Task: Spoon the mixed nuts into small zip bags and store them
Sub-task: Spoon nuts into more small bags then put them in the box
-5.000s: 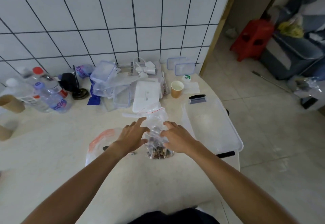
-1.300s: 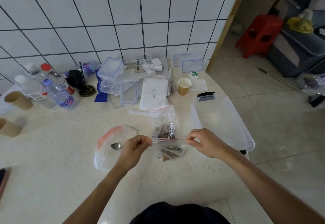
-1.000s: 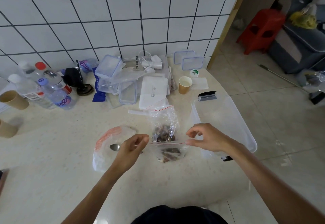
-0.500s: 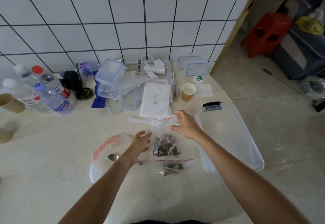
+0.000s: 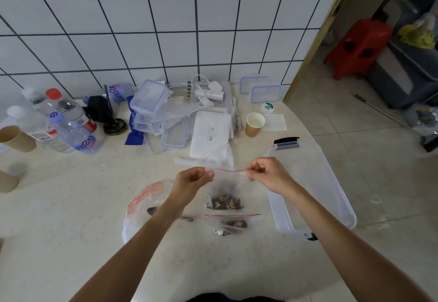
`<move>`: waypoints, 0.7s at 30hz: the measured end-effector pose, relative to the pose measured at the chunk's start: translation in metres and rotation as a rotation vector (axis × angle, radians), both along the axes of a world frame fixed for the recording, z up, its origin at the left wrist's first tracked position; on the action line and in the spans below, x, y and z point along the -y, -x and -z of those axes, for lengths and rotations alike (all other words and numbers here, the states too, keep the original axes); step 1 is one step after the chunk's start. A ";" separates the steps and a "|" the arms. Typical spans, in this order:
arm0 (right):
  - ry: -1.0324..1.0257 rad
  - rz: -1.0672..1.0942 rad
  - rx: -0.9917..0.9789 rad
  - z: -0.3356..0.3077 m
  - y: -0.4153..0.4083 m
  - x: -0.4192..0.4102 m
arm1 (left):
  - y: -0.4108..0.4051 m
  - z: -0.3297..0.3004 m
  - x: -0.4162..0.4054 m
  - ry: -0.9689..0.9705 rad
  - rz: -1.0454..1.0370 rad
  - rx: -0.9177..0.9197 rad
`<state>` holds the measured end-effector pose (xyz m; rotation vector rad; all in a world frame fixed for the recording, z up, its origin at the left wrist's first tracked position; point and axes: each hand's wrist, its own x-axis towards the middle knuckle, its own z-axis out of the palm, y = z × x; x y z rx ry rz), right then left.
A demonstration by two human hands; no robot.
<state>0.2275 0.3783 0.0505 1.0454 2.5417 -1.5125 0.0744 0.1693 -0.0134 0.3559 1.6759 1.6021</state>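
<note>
Nearest on the desk (image 5: 59, 242) lies a sealed small zip bag (image 5: 233, 222) with few nuts, its red strip closed. Just left of it a spoon (image 5: 154, 210) rests against the large nut bag (image 5: 139, 207), which is slack and crumpled.

Just beyond the sealed one sits a second filled bag (image 5: 224, 201), a dark clump of nuts pooled at its bottom.

Above these, both hands hold an empty zip bag (image 5: 227, 178) up by its mouth. The left hand (image 5: 193, 182) pinches one end of the red zip strip between thumb and fingertips, other fingers curled in; the right hand (image 5: 266, 175) pinches the other end the same way, the strip sagging slightly between them.

The bag looks like thin clear film: nearly weightless, limp and slick, likely to collapse shut unless held open. The stiffer zip rim is the sensible place to grip, one lip each side, pulled apart. Once filled, the weight should settle low, so supporting the bottom would help.

To the right a clear storage box (image 5: 331, 183) lies empty, probably where the bags go. Farther back lie more empty zip bags (image 5: 218, 153).
</note>
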 end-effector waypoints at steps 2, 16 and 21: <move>-0.053 -0.065 0.036 -0.002 -0.010 -0.002 | -0.004 -0.005 0.005 -0.027 0.032 -0.058; -0.380 -0.383 0.002 -0.010 0.019 0.055 | -0.022 -0.013 0.018 -0.004 0.046 -0.251; -0.340 -0.379 -0.025 -0.010 0.016 0.060 | -0.028 -0.016 0.018 -0.021 0.018 -0.251</move>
